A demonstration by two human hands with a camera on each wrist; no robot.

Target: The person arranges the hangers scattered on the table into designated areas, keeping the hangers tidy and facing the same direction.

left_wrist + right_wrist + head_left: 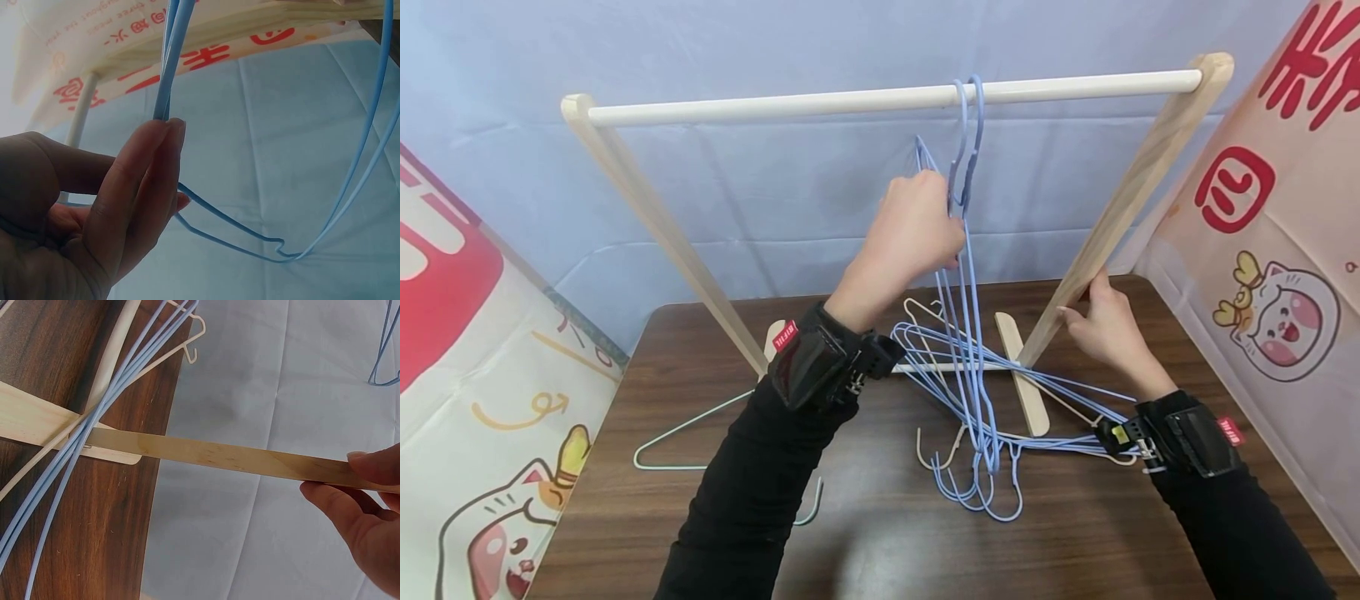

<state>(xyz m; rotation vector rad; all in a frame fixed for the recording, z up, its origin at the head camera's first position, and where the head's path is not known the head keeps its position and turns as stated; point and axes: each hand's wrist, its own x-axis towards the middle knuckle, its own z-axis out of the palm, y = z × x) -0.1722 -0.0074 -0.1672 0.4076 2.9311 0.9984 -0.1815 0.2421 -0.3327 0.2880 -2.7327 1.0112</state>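
Note:
Two blue wire hangers (972,150) hang by their hooks over the white rod (820,103) of a wooden rack. My left hand (917,221) is just below the rod, pinching the blue wire close to the hooks; in the left wrist view, thumb and fingertips close on the blue wires (172,59). Low on the rack's right wooden upright (1138,192), my right hand (1108,329) grips the wood between thumb and fingers, as the right wrist view also shows. Beneath the hung hangers lies a tangled pile of blue hangers (1067,445), with beige hangers among them.
The rack stands on a dark wooden table (895,550), its left upright (662,225) behind my left arm. A mint green hanger (673,467) lies at the left, partly hidden by my sleeve. Pale blue cloth (820,200) hangs behind, with printed banners (1262,275) at both sides.

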